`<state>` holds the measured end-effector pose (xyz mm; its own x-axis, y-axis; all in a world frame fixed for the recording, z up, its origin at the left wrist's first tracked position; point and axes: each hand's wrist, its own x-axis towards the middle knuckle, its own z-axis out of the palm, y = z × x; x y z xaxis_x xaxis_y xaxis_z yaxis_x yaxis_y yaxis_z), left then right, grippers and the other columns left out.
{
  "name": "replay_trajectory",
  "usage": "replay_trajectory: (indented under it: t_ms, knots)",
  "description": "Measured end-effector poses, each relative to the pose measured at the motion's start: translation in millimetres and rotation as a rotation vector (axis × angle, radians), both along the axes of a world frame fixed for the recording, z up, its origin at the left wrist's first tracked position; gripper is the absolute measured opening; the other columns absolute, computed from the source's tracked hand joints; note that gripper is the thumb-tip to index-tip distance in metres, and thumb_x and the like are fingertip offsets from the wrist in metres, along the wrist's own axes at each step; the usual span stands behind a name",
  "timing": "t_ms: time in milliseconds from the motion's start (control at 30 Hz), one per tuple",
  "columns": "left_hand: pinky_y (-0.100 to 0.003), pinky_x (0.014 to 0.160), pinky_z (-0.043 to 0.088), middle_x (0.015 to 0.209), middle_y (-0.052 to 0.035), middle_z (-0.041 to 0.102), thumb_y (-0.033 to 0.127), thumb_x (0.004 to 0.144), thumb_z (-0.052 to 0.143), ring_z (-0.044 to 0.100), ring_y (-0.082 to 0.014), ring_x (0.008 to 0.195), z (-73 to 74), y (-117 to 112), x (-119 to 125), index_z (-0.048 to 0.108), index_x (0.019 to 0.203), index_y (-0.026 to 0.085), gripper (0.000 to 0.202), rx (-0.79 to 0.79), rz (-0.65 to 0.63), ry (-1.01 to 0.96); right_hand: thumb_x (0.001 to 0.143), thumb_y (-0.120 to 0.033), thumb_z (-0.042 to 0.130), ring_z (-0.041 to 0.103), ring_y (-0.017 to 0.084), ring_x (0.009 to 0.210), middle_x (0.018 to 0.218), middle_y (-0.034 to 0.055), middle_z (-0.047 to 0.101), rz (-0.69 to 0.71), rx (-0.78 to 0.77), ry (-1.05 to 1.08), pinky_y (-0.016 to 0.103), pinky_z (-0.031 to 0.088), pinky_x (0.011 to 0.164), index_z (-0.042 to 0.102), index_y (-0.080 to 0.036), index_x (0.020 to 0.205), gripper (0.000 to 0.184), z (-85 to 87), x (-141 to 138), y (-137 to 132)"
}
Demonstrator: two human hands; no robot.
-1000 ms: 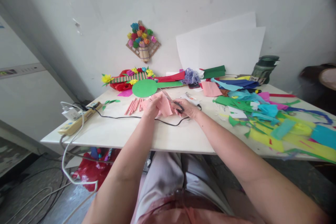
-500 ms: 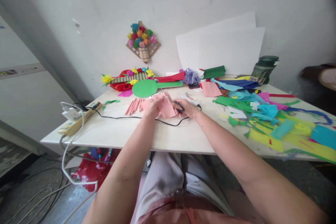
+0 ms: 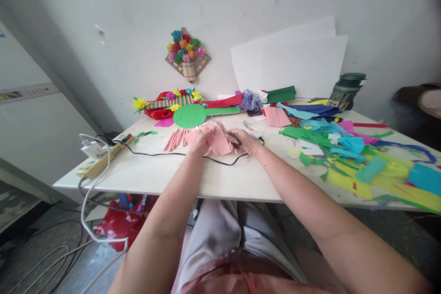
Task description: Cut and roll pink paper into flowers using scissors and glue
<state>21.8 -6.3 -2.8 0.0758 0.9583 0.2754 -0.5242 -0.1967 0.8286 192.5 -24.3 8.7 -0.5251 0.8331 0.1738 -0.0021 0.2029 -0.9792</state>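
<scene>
A sheet of pink paper [image 3: 219,141] is pinched in my left hand [image 3: 202,140], above the middle of the table. My right hand [image 3: 246,141] is closed around the black handles of a pair of scissors [image 3: 234,139]. The scissor blades reach up and left across the pink paper; whether they are parted I cannot tell. Several rolled pink paper sticks [image 3: 175,139] lie just left of my left hand. Behind the paper rests a round green piece [image 3: 189,116] with a long green strip.
A black cable [image 3: 155,154] crosses the table from a power strip [image 3: 103,158] at left. Paper scraps [image 3: 344,147] cover the right side, with a dark green bottle [image 3: 347,92] behind. A flower-decorated piece [image 3: 170,102] lies near the wall.
</scene>
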Motion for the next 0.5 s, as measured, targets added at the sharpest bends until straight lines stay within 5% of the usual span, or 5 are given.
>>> replay_trajectory:
  t_ms: [300, 500]
  knots:
    - [-0.031, 0.068, 0.05, 0.071, -0.0036, 0.066, 0.031, 0.059, 0.077, 0.061, -0.015, 0.063, -2.2, 2.6, -1.6, 0.064, 0.073, 0.015, 0.025, 0.018, -0.056, 0.037, 0.067, -0.035, 0.069, 0.041, 0.006, 0.031, 0.042, -0.0065, 0.051, -0.03, 0.001, 0.019, 0.017, 0.033, 0.031, 0.052, -0.016, 0.073, 0.027, 3.9, -2.1, -3.1]
    - [-0.032, 0.071, 0.051, 0.071, -0.0047, 0.069, 0.032, 0.056, 0.079, 0.064, -0.0181, 0.067, 1.9, 1.9, -5.8, 0.066, 0.074, 0.016, 0.027, 0.044, 0.088, -0.017, 0.067, -0.04, 0.066, 0.043, 0.008, 0.031, 0.043, -0.0049, 0.053, -0.033, -0.002, 0.02, 0.018, 0.031, 0.029, 0.058, -0.013, 0.084, 0.033, 10.4, 6.1, -6.1]
